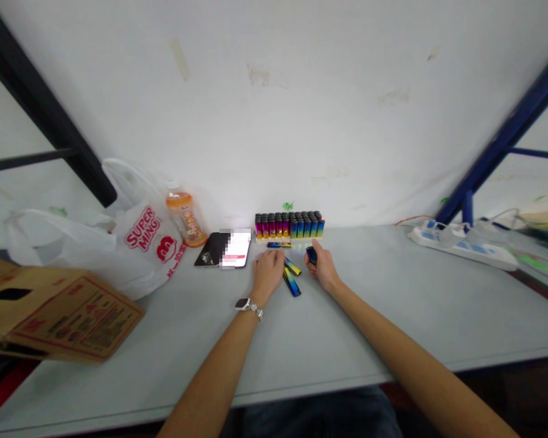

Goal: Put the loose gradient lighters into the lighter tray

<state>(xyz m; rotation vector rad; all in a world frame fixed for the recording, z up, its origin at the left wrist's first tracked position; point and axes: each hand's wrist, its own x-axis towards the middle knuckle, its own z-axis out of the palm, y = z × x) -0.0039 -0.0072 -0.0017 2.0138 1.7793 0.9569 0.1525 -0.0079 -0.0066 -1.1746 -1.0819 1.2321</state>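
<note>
My left hand (268, 271) rests on the table with its fingers bent downward, covering the near ends of two loose lighters. One of these is a yellow-green lighter (293, 266), the other a blue-and-yellow lighter (291, 282). Another loose lighter (279, 245) lies flat beyond my fingertips. My right hand (324, 268) is closed around a dark-ended lighter (311, 255), most of it hidden in the fingers. Behind both hands, a block of pink-purple lighters (272, 227) stands upright beside a block of blue-green lighters (307, 226).
Left of my hands lies a dark device with a lit screen (207, 250). An orange drink bottle (186, 218), a white plastic bag (132, 255) and a cardboard box (73, 316) stand farther left. A white power strip (461, 246) lies at the right, near a blue metal frame (479, 158).
</note>
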